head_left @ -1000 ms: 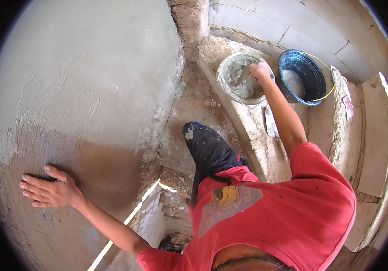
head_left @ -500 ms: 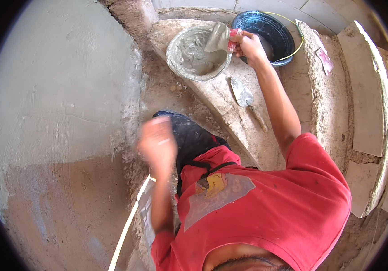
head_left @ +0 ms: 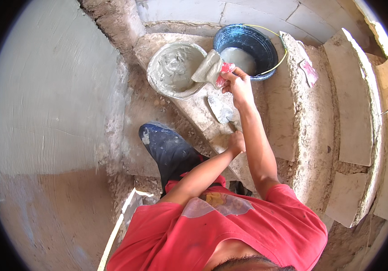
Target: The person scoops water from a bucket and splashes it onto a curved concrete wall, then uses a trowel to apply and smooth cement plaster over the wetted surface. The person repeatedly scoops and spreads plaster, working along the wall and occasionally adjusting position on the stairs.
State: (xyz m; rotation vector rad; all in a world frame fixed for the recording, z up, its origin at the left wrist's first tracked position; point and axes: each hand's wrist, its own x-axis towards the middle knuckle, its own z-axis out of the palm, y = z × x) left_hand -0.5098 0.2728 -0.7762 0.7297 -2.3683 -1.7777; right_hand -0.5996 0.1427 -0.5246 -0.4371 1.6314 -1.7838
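Note:
My right hand (head_left: 239,88) is closed around the red handle of a wide scraper (head_left: 208,68). Grey mortar coats the scraper's blade, which is at the right rim of a bucket of wet mortar (head_left: 154,86). Lower down, my left hand (head_left: 236,142) is closed on the handle of a pointed trowel (head_left: 220,109). The trowel lies on the concrete step, its blade smeared grey and most of its handle hidden by the hand. Just beyond my right hand stands a dark blue bucket (head_left: 267,54) with a yellow-green handle and cloudy liquid inside.
A wall (head_left: 58,99) with smooth grey plaster above and bare brown surface below rises at the left. Rough curved steps (head_left: 350,104) climb on the right, with a reddish scrap (head_left: 309,73) on one. My shoe (head_left: 158,135) is below the mortar bucket. A pale strip (head_left: 115,235) leans at the lower left.
My left hand has swung from beside the wall across to the right and taken hold of the trowel's handle. The right hand still holds the loaded scraper near the mortar bucket's rim.

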